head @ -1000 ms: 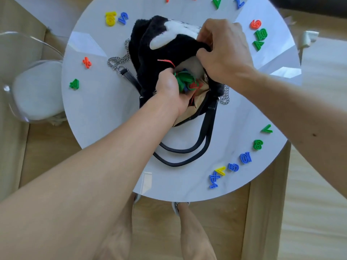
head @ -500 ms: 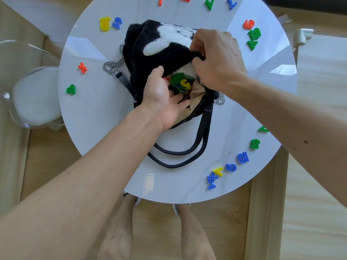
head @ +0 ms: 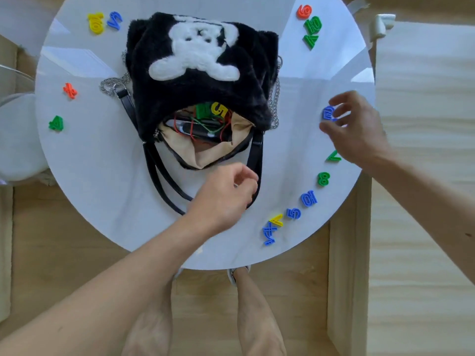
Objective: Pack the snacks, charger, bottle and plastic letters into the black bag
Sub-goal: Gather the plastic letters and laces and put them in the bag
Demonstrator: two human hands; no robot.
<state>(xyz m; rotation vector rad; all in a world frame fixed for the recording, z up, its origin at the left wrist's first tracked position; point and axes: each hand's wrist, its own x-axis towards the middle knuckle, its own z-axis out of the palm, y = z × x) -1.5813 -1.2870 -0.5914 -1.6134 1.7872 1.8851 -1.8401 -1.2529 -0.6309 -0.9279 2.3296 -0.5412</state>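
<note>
The fluffy black bag (head: 231, 88) occupies mid-bench. Its tan-lined mouth (head: 185, 147) opens toward the near edge and is partly filled by coloured plastic letters (head: 210, 110) and thin cables (head: 205, 124). Black strap loops (head: 159, 176) and the left hand (head: 226, 199) sit across that approach. Bare round white bench (head: 102, 163) flanks the bag. The right hand (head: 359, 129), pinching a blue plastic letter (head: 328, 113), blocks the right rim.
</note>
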